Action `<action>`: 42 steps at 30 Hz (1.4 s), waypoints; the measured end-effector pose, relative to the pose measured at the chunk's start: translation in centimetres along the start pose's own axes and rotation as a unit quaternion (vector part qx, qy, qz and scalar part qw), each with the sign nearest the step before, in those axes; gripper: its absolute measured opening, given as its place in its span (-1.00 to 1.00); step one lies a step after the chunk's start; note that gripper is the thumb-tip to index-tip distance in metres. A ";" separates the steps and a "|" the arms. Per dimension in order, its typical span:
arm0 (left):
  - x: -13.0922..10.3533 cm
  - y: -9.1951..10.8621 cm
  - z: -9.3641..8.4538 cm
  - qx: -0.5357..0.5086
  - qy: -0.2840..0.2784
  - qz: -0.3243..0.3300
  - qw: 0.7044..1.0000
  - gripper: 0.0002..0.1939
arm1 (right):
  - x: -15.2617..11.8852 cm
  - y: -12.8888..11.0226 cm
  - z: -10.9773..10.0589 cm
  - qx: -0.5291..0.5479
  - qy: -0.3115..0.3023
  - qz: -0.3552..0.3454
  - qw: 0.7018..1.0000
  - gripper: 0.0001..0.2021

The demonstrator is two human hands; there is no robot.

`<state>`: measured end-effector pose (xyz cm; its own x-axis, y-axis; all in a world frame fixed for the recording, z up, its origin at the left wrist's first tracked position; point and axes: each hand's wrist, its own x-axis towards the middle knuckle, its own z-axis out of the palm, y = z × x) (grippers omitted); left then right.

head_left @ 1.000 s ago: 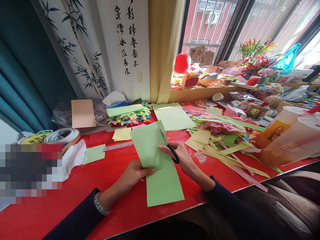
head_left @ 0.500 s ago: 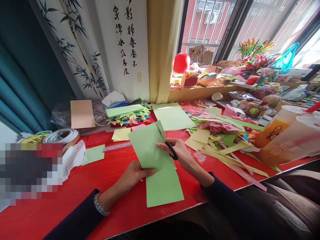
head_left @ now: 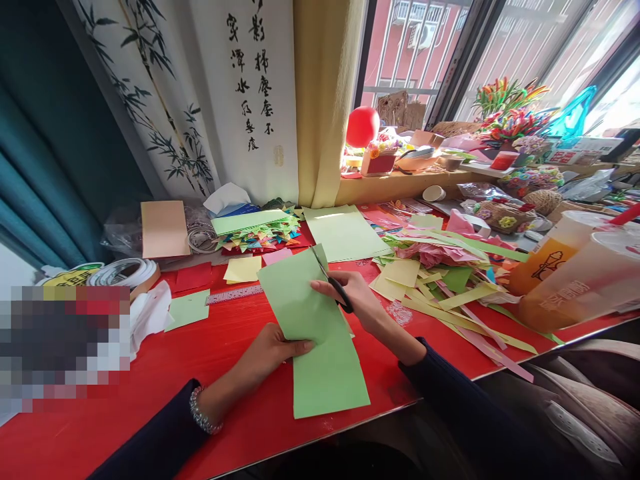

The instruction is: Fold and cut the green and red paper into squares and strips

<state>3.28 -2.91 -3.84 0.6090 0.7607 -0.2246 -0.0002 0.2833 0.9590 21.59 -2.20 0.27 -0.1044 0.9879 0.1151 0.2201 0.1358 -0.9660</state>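
Green paper [head_left: 327,377] is over the red table [head_left: 185,357], its left edge clamped between left hand [head_left: 276,348] thumb and fingers. Right hand [head_left: 359,298] grips scissors [head_left: 339,289], blades at the paper's upper right edge.

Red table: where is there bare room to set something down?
A wide bare patch of red table lies between the left hand and the crumpled white sheet; a smaller one, between the held green sheet and right forearm. The right side is crowded with paper strips and cups.
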 end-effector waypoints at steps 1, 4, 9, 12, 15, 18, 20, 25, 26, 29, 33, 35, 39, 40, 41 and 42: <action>0.0 0.0 0.0 -0.001 0.001 -0.002 1.000 -0.73 | 0.0 0.0 0.0 0.001 0.004 -0.005 1.000 -0.54; 0.0 0.0 0.1 0.001 0.010 -0.003 1.000 -0.75 | 0.1 0.1 -0.2 0.010 0.009 -0.019 1.000 -0.54; 0.0 -0.1 0.0 -0.009 -0.017 0.001 1.000 -0.73 | 0.7 0.5 -0.3 0.026 -0.005 -0.005 1.000 -0.55; -0.1 -0.2 0.1 0.000 -0.019 -0.016 1.000 -0.75 | 1.6 1.3 -0.6 0.068 0.046 -0.018 0.996 -0.56; -0.1 0.0 0.1 0.004 -0.012 -0.025 1.000 -0.75 | 2.5 1.8 -1.3 0.106 0.087 -0.036 0.990 -0.60; 0.0 0.2 -0.2 0.008 0.032 -0.016 0.999 -0.75 | 2.7 1.7 -2.0 0.143 0.050 -0.004 0.988 -0.62; 0.1 0.4 -0.4 0.010 0.054 -0.011 0.998 -0.73 | 2.5 1.4 -2.1 0.169 -0.011 0.014 0.985 -0.64; 0.4 0.5 -0.8 0.023 0.069 -0.024 0.997 -0.69 | 2.1 1.5 -1.7 0.186 -0.029 -0.016 0.982 -0.65; 0.4 0.5 -0.8 0.025 0.071 -0.027 0.997 -0.68 | 2.1 1.7 -1.6 0.183 -0.022 -0.023 0.983 -0.65; 0.3 0.5 -0.9 0.040 0.064 -0.034 0.997 -0.67 | 2.2 1.9 -1.5 0.172 -0.012 -0.040 0.984 -0.65; 0.3 0.9 -1.2 0.057 0.031 -0.049 0.997 -0.70 | 2.0 1.7 -1.5 0.160 -0.008 -0.043 0.986 -0.64; 0.3 1.2 -1.2 0.049 0.033 -0.050 0.997 -0.69 | 1.9 1.6 -1.4 0.164 -0.011 -0.045 0.985 -0.64; 0.2 1.6 -1.1 0.007 0.082 -0.024 0.996 -0.65 | 1.8 1.8 -0.9 0.173 -0.029 -0.034 0.984 -0.63; 0.2 1.7 -1.1 -0.004 0.096 -0.016 0.995 -0.65 | 1.9 1.9 -0.7 0.172 -0.033 -0.027 0.984 -0.63; 0.2 1.7 -1.0 -0.013 0.108 -0.010 0.994 -0.64 | 1.9 2.0 -0.5 0.171 -0.037 -0.022 0.984 -0.62; 0.2 1.7 -1.1 -0.019 0.119 -0.007 0.993 -0.64 | 1.9 2.1 -0.4 0.171 -0.040 -0.018 0.984 -0.62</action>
<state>2.57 -1.65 -2.48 0.4050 0.8717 -0.2758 -0.0254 0.3123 0.9497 22.21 0.03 -1.47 -0.1853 0.9718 0.1462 -0.1231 0.1246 -0.9845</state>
